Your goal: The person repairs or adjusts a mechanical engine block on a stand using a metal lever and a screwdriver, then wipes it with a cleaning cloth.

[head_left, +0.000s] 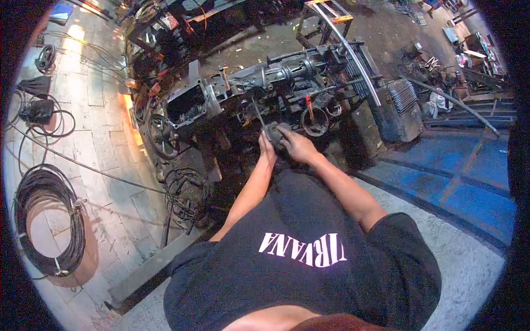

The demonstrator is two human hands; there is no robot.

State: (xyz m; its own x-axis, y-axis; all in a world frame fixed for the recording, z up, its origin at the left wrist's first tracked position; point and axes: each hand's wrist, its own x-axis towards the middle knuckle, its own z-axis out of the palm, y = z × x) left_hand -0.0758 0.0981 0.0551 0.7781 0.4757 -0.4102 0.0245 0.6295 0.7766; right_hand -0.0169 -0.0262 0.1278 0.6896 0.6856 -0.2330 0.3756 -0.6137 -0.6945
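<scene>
Close in front of my body, both hands are around a dark, blocky part (274, 134). My left hand (267, 148) closes on its left side, and my right hand (298, 145) lies over its right side with the fingers bent onto it. A thin grey rod (258, 112) rises from the part toward the machine; whether the two are joined cannot be made out. Just beyond my hands stands a greasy machine (287, 70) with shafts and an open box-shaped housing (187, 105) at its left. A round metal ring (314, 121) hangs near my right hand, beside a red-handled tool (308, 102).
A large coil of black cable (25, 220) lies on the pale floor at left, with a loose cable running toward the machine. Blue metal panels (475, 160) are at right, near a finned block (406, 102). A long curved bar (353, 58) crosses the machine's right end.
</scene>
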